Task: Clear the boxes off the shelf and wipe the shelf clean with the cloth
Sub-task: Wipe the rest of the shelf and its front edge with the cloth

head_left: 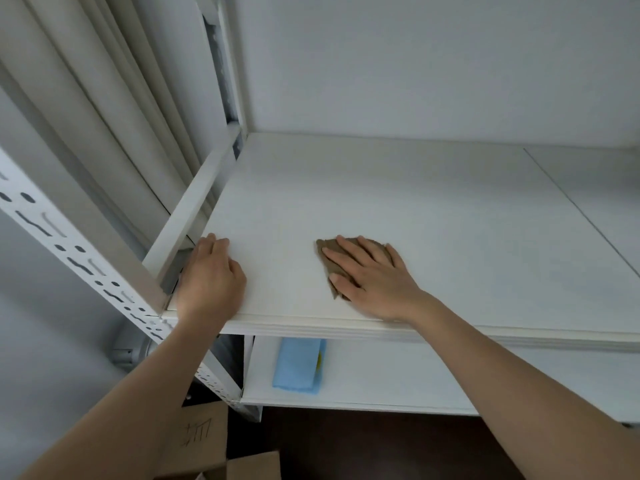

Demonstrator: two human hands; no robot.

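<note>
Wiping step underway, boxes look already off: cardboard boxes [207, 445] sit on the floor below. Right hand [374, 275], fingers flat and spread, presses the brown cloth [332, 247] onto the white shelf [433, 209] near its front edge. Left hand [207, 275] rests relaxed, grasping nothing, at the shelf's left corner. Next: sweep cloth across the back and right parts.

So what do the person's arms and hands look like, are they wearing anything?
Both are bare. The left hand and right hand have no gloves, rings or watch showing, and both forearms are uncovered as far as the picture reaches, with no sleeve in view.
</note>
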